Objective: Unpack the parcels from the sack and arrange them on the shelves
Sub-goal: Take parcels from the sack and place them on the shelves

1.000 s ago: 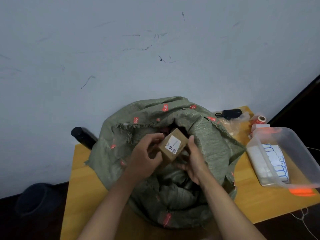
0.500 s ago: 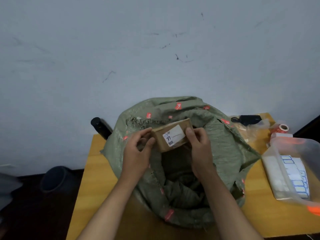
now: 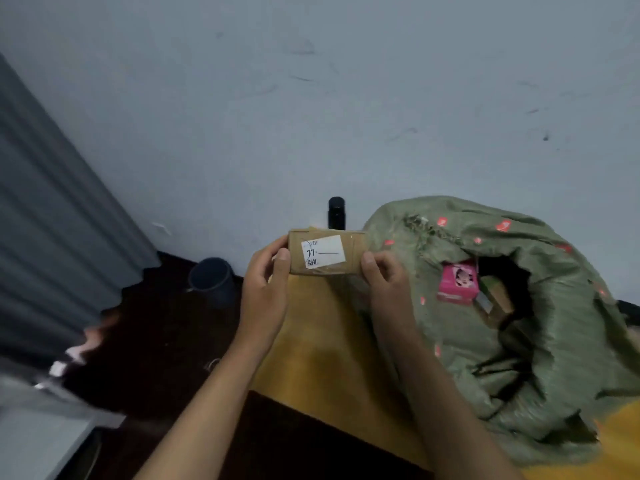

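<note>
The left hand (image 3: 265, 271) grips the left end of a small brown box (image 3: 327, 252), thumb on its front face and fingers curled behind it. The right hand (image 3: 382, 277) pinches the right end the same way, thumb in front, fingers folded under. Both forearms reach up from the bottom edge. The box is held level in the air between the hands, above the left end of the yellow counter (image 3: 322, 358) and clear of the sack (image 3: 519, 341). Its front carries a white label (image 3: 323, 251) with "77" and a drawn line, and clear tape shines across it.

Just right of the right hand sits the green woven sack, slumped on the counter with red marks scattered over it. Its mouth gapes open toward the camera. Inside, near the top, a pink carton (image 3: 457, 284) shows, with brown parcels (image 3: 497, 299) beside it, partly in shadow.

Behind the box, against the pale wall (image 3: 311, 116), a black cylinder (image 3: 336, 213) stands upright. On the dark floor to the left of the counter stands a dark bucket (image 3: 211, 280). Further left a grey ribbed panel (image 3: 52, 237) slants across the view, blurred, with a grey surface (image 3: 38, 434) below it at the lower left corner.
</note>
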